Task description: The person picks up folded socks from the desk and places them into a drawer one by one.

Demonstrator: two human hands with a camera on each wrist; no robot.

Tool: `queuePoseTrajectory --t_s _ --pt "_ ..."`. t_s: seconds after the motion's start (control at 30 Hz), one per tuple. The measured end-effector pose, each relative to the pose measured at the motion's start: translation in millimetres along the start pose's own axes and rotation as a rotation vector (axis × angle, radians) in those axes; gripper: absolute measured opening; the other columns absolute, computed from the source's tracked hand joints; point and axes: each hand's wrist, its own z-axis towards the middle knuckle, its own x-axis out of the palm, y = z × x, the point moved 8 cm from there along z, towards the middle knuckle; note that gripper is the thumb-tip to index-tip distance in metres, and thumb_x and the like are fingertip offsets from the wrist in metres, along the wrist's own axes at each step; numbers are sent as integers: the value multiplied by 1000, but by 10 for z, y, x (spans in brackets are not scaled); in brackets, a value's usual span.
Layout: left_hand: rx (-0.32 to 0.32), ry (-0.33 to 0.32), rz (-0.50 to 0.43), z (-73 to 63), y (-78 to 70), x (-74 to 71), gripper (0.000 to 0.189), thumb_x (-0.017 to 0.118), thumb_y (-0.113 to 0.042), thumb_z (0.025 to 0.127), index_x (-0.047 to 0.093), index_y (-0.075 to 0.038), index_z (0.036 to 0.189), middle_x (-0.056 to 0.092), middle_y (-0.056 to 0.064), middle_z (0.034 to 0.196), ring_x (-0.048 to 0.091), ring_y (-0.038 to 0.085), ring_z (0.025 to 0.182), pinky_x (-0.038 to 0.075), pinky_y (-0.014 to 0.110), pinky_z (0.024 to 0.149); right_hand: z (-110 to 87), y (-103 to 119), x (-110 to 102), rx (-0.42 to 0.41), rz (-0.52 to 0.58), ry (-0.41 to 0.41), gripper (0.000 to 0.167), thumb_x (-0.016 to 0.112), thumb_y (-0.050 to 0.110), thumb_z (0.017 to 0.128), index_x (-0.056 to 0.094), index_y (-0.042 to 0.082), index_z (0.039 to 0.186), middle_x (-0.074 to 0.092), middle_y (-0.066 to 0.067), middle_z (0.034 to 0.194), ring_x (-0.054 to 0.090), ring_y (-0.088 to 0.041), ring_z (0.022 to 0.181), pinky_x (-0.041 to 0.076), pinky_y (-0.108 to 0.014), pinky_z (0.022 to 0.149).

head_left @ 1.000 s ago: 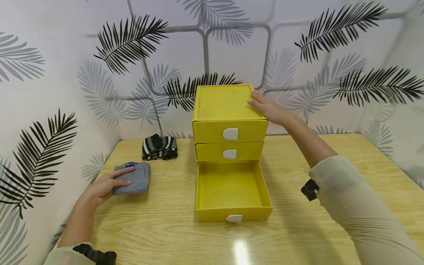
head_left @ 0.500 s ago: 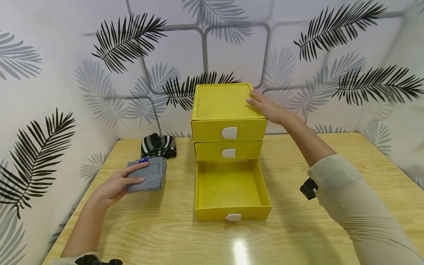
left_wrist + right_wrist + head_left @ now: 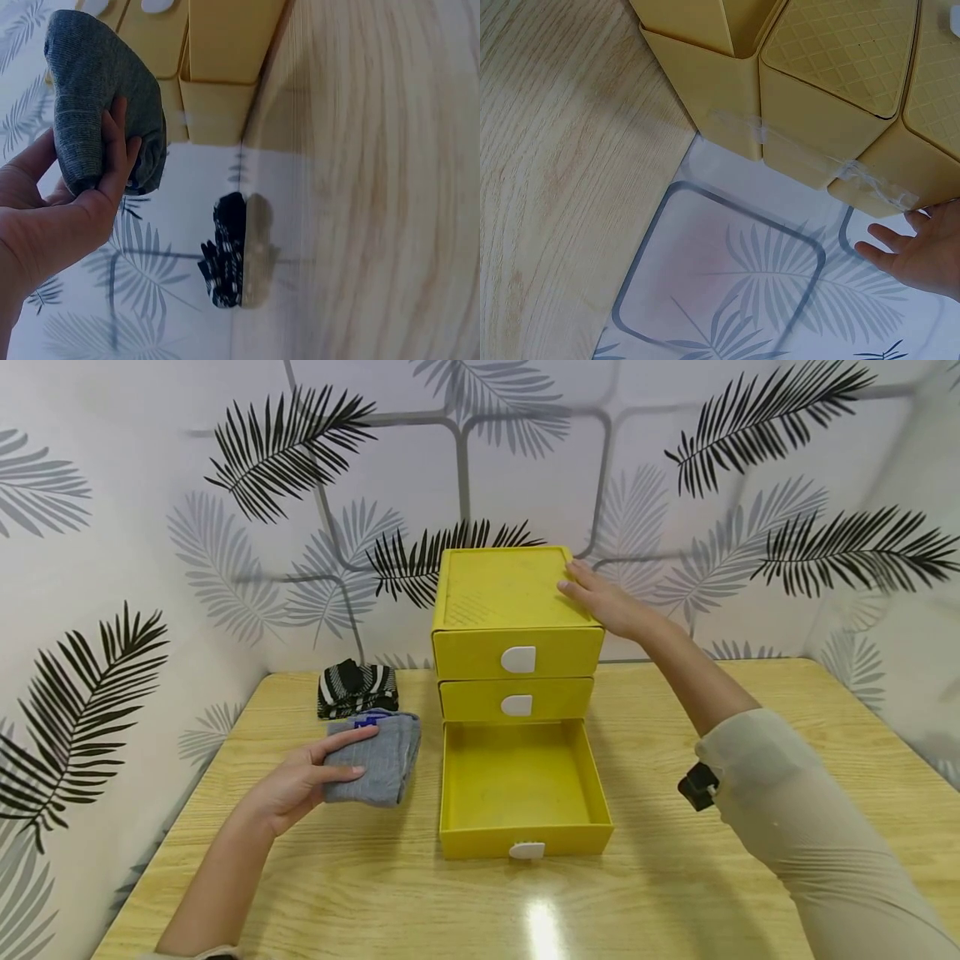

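My left hand (image 3: 300,781) grips a folded grey cloth (image 3: 386,768) with a blue label, its thumb and fingers on either side. The cloth hangs above the table, left of a yellow drawer unit (image 3: 517,589). In the left wrist view the same grey cloth (image 3: 105,97) shows its rounded fold between the fingers. The unit's bottom drawer (image 3: 525,839) is pulled out and bare inside; the two upper drawers are closed. My right hand (image 3: 607,603) rests on the top right edge of the unit, fingers extended. Part of that hand (image 3: 922,251) shows beside the unit in the right wrist view.
A folded black-and-white patterned cloth (image 3: 358,689) lies on the wooden table (image 3: 315,893) at the back left, just behind the grey one. Behind the table stands a wall (image 3: 532,468) with leaf prints. Clear tape (image 3: 840,169) runs along the unit's side.
My left hand has carried the grey cloth to the right, from the table's left side towards the pulled-out drawer. The right hand stays on the unit.
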Motion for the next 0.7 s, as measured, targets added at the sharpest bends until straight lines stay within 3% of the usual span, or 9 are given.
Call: queuePoseTrajectory --t_s 0.43,0.7 --pt "-15 106 -21 19 -75 529 49 60 -2 87 54 -21 131 13 15 145 40 26 105 47 31 81 11 8 -4 -2 2 -5 70 26 46 99 0 1 146 -7 -11 152 -8 -21 136 -4 -41 108" --pt "-13 176 -42 113 -62 787 50 60 1 86 55 -19 131 18 16 143 39 28 107 46 34 84 -7 1 3 0 11 1 70 26 46 99 0 2 147 -7 -9 152 -9 -20 136 -4 -41 108"
